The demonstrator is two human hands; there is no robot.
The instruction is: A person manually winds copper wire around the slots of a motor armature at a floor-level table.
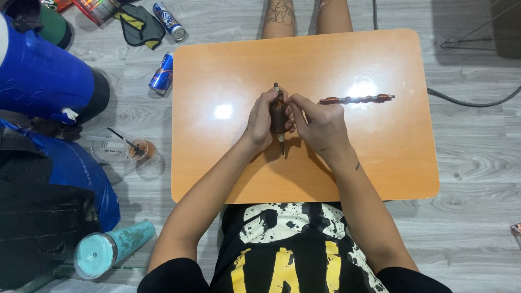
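We hold a short brown spindle-shaped piece [278, 116], wound with dark cord and tipped by a thin metal pin at each end, over the middle of the glossy orange table [217, 168]. Our left hand [261, 120] wraps it from the left, fingers curled closed on its body. Our right hand [319, 126] meets it from the right, forearm angled inward, fingertips pinching its upper part. A longer twisted rod [356, 99] lies near, just right of our right hand.
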